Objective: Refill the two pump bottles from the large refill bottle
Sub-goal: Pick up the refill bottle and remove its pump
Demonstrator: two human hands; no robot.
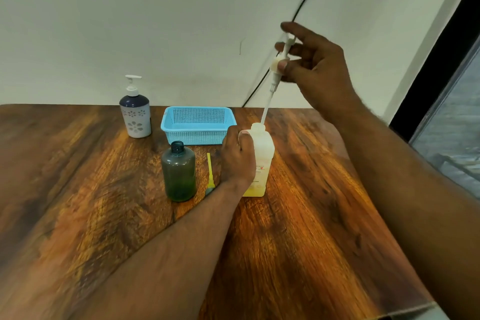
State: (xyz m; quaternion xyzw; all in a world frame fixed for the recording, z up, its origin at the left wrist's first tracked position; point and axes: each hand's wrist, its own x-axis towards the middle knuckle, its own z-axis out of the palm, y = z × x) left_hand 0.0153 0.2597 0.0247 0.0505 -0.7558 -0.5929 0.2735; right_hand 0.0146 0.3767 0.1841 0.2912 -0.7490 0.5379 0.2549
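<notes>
My left hand [237, 156] grips a translucent white bottle [262, 161] with a little yellow liquid at its bottom, standing upright on the wooden table [298, 228]. My right hand [311, 67] holds its white pump head [276, 65] lifted well above the open neck, with the dip tube's lower end still at the mouth. Left of it stands a grey see-through bottle [178, 171] with no cap and some green liquid at the bottom. A blue and white pump bottle [135, 112] with flower cut-outs stands at the back left, pump on.
A light blue plastic basket [198, 125] sits at the back centre, near the wall. A yellow stick-like item [210, 171] lies between the grey bottle and my left hand. A black cable [304, 5] runs down the wall. The table's right edge lies beside a window.
</notes>
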